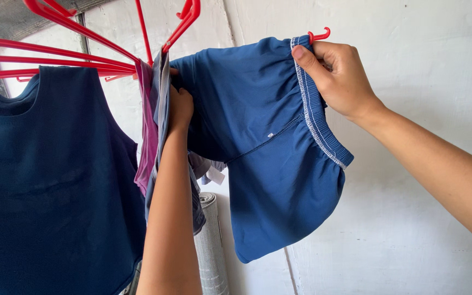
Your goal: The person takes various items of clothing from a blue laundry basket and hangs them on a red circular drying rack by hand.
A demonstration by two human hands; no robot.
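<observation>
Overhead, blue shorts [269, 142] with a white-stitched ribbed waistband hang stretched between 2 hands: right hand [340, 76] pinching the waistband, left hand [180, 106] gripping the opposite edge.

2 small labels show, no packages, signs or screens. A tiny white tag [270, 134] sits on the blue shorts [258, 142], on the seam running down from the waistband, roughly at the garment's middle. A larger white care label [214, 175], rectangular and hanging loose, dangles from the grey garments [200, 164] just beside the forearm, below the shorts' left edge. What is printed on either cannot be told.
</observation>
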